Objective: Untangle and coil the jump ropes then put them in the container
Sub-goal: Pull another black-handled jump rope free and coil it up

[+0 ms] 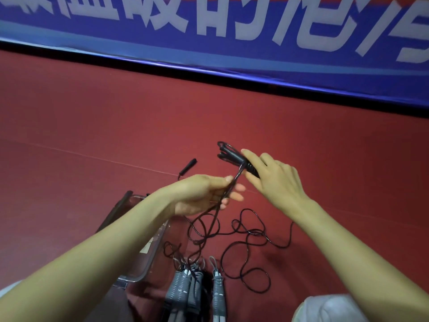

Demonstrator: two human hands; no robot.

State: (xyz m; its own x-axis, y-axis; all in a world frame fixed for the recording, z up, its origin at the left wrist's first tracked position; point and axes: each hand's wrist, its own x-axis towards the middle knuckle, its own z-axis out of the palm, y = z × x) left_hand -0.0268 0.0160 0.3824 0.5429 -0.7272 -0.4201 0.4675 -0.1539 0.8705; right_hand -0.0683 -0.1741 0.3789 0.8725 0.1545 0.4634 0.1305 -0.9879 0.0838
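Floor [92, 124]: carries everything; banner [209, 54] stands along its far edge.
Right hand [276, 180]: above the floor, right of centre; handle pair [232, 156] in its fingers [251, 156], jutting to the far left.
Left hand [202, 196]: just left of the right hand and nearer; cord [236, 180] runs from the handle pair down into it.
Loose loops [254, 233]: on the floor, nearer than both hands, trailing right under the right forearm.
Loose handle [187, 167]: on the floor, beyond and left of the left hand, apart from it.
Container [137, 259]: on the floor, near left, partly under the left forearm.
Bundled ropes [185, 287]: near edge, just right of the container, left of the loose loops.
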